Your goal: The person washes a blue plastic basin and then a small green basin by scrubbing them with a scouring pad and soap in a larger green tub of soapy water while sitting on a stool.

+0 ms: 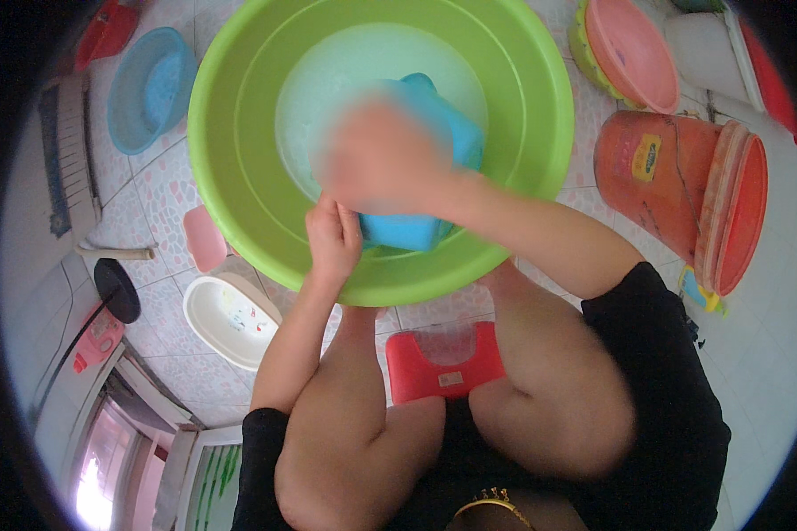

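A large green plastic basin stands before me with cloudy, whitish water in its bottom. A blue plastic piece, possibly a washboard, sits tilted in it against the near wall. Over this blue piece is my right hand, heavily blurred, so its fingers and anything in them cannot be made out. My left hand is at the blue piece's left side, close below the right hand. Its fingers are curled in, and what they may hold is hidden.
Left of the basin are a blue basin, a pink dish and a white tub. An orange bucket lies on its side at right, below a pink basin. A red plastic stool is between my legs.
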{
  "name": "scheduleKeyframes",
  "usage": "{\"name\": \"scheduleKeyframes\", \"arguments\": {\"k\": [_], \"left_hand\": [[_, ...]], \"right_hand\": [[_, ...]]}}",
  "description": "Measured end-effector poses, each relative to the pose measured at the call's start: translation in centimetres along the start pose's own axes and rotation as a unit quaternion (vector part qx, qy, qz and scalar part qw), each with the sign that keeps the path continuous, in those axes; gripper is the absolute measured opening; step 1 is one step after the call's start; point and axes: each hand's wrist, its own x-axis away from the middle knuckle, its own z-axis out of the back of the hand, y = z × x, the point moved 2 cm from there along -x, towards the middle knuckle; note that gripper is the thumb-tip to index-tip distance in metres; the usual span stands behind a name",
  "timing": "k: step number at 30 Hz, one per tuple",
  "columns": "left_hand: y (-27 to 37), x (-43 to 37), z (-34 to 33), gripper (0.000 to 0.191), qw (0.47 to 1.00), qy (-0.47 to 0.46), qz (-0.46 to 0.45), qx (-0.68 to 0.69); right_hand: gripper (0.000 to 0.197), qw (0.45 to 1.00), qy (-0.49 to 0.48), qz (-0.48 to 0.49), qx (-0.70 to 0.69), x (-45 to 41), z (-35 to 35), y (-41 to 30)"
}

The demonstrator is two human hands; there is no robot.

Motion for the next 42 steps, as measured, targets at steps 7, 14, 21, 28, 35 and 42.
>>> {"name": "scheduleKeyframes", "arguments": {"k": [7, 14, 21, 28, 35, 42], "left_hand": [[1.0, -0.1, 0.2, 0.027, 0.998, -0.033, 0.022, -0.04], [1.4, -0.4, 0.0, 0.027, 0.998, -0.028, 0.008, -0.063], [1.8, -0.3, -0.1, 0.025, 0.995, -0.023, 0.043, -0.083], [1.8, -0.7, -0.4, 0.024, 0.996, -0.017, 0.04, -0.074], [1.2, -0.7, -0.1, 0.028, 0.998, 0.018, 0.049, -0.042], [0.3, -0.3, -0.2, 0.031, 0.997, 0.042, 0.046, -0.037]], "right_hand": [[0.042, 0.914, 0.025, -0.26, -0.311, 2.1, 0.0, 11.5], [0.043, 0.866, 0.015, -0.33, -0.374, 3.1, -2.2, 13.8], [0.038, 0.963, 0.137, -0.218, -0.084, 3.3, 1.6, 5.5], [0.034, 0.98, 0.153, -0.084, 0.091, 4.3, 2.0, -1.0], [0.034, 0.979, 0.171, -0.071, 0.081, 4.0, 1.6, -1.5], [0.032, 0.929, 0.225, -0.239, -0.168, 3.7, 0.4, 6.6]]}}
